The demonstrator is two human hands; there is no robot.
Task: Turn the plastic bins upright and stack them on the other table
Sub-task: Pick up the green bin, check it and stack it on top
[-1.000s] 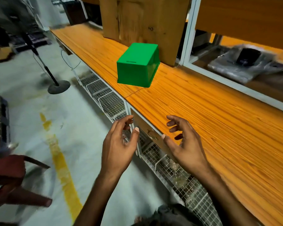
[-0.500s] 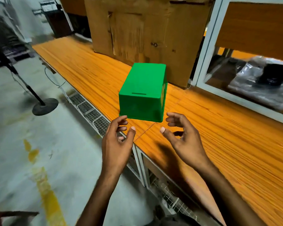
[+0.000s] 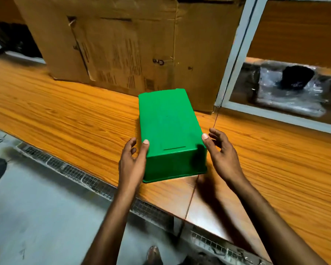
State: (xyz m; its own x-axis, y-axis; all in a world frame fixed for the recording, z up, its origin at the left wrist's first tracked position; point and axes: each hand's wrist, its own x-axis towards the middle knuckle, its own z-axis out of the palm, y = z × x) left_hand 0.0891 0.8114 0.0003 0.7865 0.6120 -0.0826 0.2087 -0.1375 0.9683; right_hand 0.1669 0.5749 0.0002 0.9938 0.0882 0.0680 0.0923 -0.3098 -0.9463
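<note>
Fingers loose and spread, thumb tips touching its upturned base: left hand (image 3: pixel 132 163) and right hand (image 3: pixel 223 155) flank the green plastic bin (image 3: pixel 168 123), not yet clamped. It lies upside down just before the cardboard box (image 3: pixel 122 44). Likely light, stiff and slick, so grip the long walls near the rim. Wood-grain table (image 3: pixel 65 115) under the box; concrete floor (image 3: pixel 36 217) farther off.

Grey concrete floor (image 3: pixel 36 217) beside a long orange wood-grain counter (image 3: pixel 65 115), wire mesh baskets (image 3: pixel 80 175) slung beneath its edge. Behind, a worn cardboard box (image 3: pixel 122 44) and a pale metal frame (image 3: pixel 235 54), with a plastic-wrapped bundle (image 3: pixel 290 92) shelved beyond.
</note>
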